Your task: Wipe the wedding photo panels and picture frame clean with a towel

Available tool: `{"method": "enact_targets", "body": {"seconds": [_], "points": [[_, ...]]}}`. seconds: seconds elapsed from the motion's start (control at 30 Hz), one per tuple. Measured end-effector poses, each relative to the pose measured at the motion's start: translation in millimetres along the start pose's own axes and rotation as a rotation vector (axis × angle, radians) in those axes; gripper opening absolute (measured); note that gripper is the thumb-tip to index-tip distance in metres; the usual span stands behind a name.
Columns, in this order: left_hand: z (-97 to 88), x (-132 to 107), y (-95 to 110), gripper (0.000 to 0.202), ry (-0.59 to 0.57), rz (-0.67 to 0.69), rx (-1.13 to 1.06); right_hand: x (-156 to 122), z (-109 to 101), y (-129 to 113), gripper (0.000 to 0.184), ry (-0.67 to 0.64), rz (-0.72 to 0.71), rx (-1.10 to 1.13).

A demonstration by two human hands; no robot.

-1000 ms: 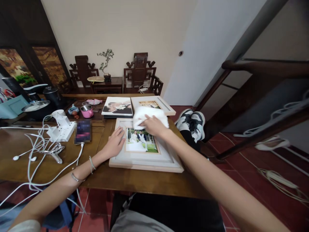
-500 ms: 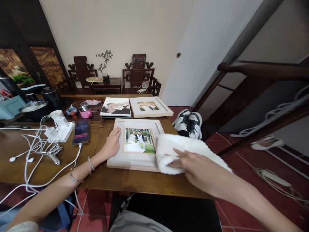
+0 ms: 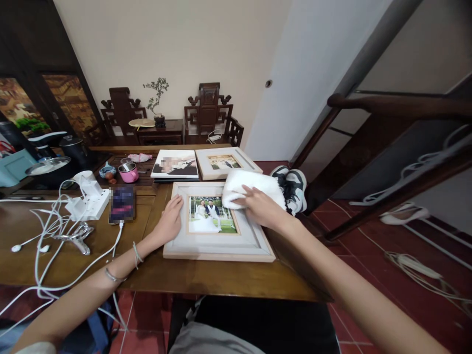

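A pale wooden picture frame with a wedding photo lies flat on the wooden table in front of me. My left hand lies flat on the frame's left border, fingers stretched out. My right hand presses a fluffy white cloth onto the frame's upper right corner, fingers curled over the cloth.
Behind it lie a second framed photo and a photo print. To the left are a phone, a white power strip with tangled cables, and a pink cup. Sneakers sit on the floor to the right; a stair rail rises beyond.
My right hand swept the cloth from the frame's top down to its lower right corner, then back up to the upper right corner. My left hand stayed on the frame's left border.
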State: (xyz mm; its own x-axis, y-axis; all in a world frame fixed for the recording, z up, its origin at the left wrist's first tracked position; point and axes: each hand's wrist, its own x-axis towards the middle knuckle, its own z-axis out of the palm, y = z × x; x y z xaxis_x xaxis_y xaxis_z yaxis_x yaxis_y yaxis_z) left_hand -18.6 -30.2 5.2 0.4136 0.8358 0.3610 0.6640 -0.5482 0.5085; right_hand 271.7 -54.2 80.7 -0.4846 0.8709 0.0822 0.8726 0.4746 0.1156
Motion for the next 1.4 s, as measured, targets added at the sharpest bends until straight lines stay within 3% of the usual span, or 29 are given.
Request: {"method": "enact_targets", "body": {"seconds": [0.2, 0.3, 0.37, 0.43, 0.57, 0.67, 0.77, 0.93, 1.03, 1.13, 1.4], "points": [[1.6, 1.9, 4.5, 0.057, -0.002, -0.029, -0.004, -98.3, -28.8, -52.9, 0.065, -0.108, -0.036, 0.125], [-0.3, 2.2, 7.5, 0.055, -0.017, -0.010, 0.017, -120.1, -41.2, -66.7, 0.068, -0.168, -0.055, 0.186], [-1.9, 2.3, 9.7, 0.052, -0.032, -0.005, 0.038, -109.7, -40.8, -64.4, 0.069, -0.199, -0.036, 0.202], [-3.3, 2.4, 11.3, 0.048, -0.050, -0.007, 0.057, -81.8, -31.7, -54.4, 0.067, -0.176, 0.002, 0.173], [-4.5, 2.5, 11.3, 0.046, -0.060, -0.003, 0.066, -7.7, 0.3, -25.7, 0.060, 0.038, 0.090, 0.063], [-4.0, 2.5, 9.7, 0.047, -0.040, -0.008, 0.058, 23.1, 15.2, -15.9, 0.056, 0.080, 0.114, 0.024], [-2.3, 2.8, 7.9, 0.050, -0.022, -0.022, 0.053, 12.1, 10.5, -29.3, 0.059, 0.023, 0.039, 0.012], [1.5, 3.4, 3.8, 0.054, 0.005, -0.008, 0.015, -55.5, -24.9, -82.5, 0.069, -0.171, -0.116, 0.190], [1.8, 3.3, 2.7, 0.055, -0.002, -0.010, 0.007, -75.3, -36.9, -102.2, 0.071, -0.239, -0.157, 0.308], [-0.1, 3.3, 4.2, 0.055, -0.026, -0.012, 0.009, -59.9, -28.6, -97.2, 0.071, -0.185, -0.118, 0.303], [-6.6, 3.2, 9.3, 0.052, -0.078, -0.012, 0.044, 35.5, 17.8, -34.1, 0.064, 0.101, 0.112, -0.044]]}}
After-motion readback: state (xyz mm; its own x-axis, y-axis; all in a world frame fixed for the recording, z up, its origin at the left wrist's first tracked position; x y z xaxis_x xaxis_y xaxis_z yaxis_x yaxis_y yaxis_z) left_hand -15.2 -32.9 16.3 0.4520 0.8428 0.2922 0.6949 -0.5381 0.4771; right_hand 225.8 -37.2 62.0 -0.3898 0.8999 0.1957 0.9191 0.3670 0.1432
